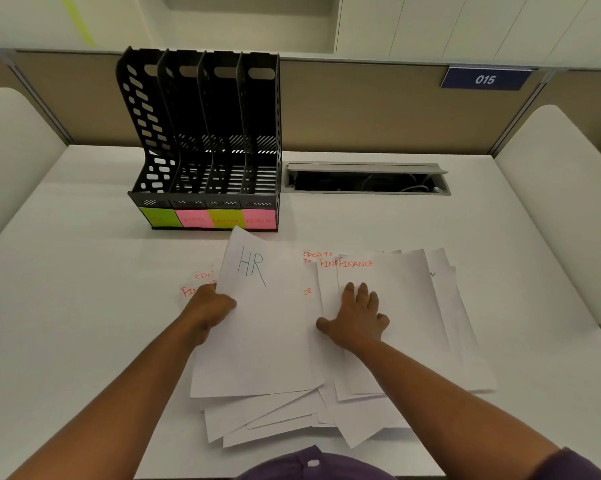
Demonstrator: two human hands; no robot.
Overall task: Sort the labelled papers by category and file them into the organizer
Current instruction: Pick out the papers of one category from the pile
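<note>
Your left hand [211, 308] grips the left edge of the HR sheet [257, 327], fingers curled round it, thumb on top. That sheet lies on top of the left part of the paper pile [274, 420], its top corner just short of the organizer [202, 140].

Your right hand [356, 318] lies flat, fingers straight and spread, pressing on the FINANCE sheet [396, 306] to the right of the HR sheet. More sheets fan out beneath both, some with red lettering showing at their tops.

The organizer stands upright at the back left of the desk [84, 306], four slots, with sticky labels [207, 218] along its front: green, pink, yellow, pink. To its right is an open cable tray [366, 178]. A blue plate [485, 79] reading 015 hangs on the partition [361, 105].
</note>
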